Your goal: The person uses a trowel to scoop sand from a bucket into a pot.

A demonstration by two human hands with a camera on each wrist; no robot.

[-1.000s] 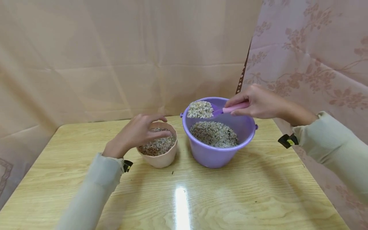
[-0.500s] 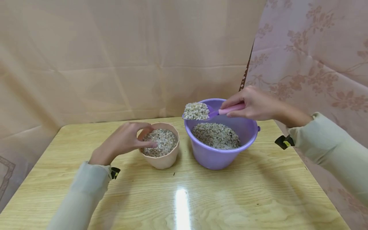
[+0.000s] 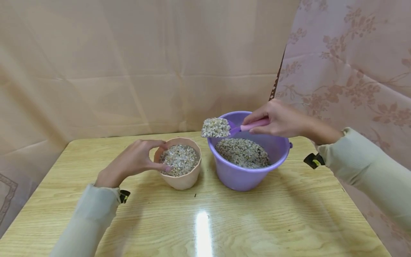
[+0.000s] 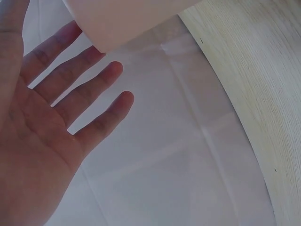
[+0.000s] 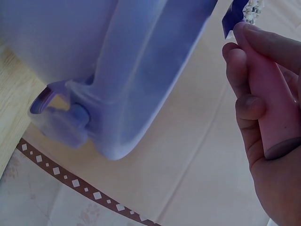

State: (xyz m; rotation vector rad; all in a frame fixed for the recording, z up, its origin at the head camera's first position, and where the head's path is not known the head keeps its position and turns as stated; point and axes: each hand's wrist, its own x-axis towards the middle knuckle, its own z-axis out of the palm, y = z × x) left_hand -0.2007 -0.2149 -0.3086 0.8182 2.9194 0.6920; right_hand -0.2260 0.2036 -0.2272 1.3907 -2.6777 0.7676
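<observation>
My right hand (image 3: 284, 119) grips the pink handle (image 5: 270, 89) of a small purple scoop (image 3: 235, 130), its fingers curled round it in the right wrist view. Pale gravel (image 3: 216, 127) heaps on the blade, which is level over the left rim of a purple bucket (image 3: 239, 178). More gravel lies inside the bucket. My left hand (image 3: 133, 160) is at the left side of a peach plant pot (image 3: 183, 182), thumb at its rim. In the left wrist view its fingers (image 4: 89, 94) are straight and spread, some near or against the pot wall. Gravel nearly fills the pot.
Both containers stand on a wood-grain table (image 3: 244, 221), the pot left of the bucket with a narrow gap between. A beige curtain (image 3: 144, 71) hangs behind, and a floral cloth (image 3: 346, 89) hangs at the right. A small dark speck (image 3: 194, 195) lies before the pot.
My left hand has moved from above the pot's gravel to its left side, and the gravel there looks paler and more level. The loaded scoop has moved slightly left, toward the pot.
</observation>
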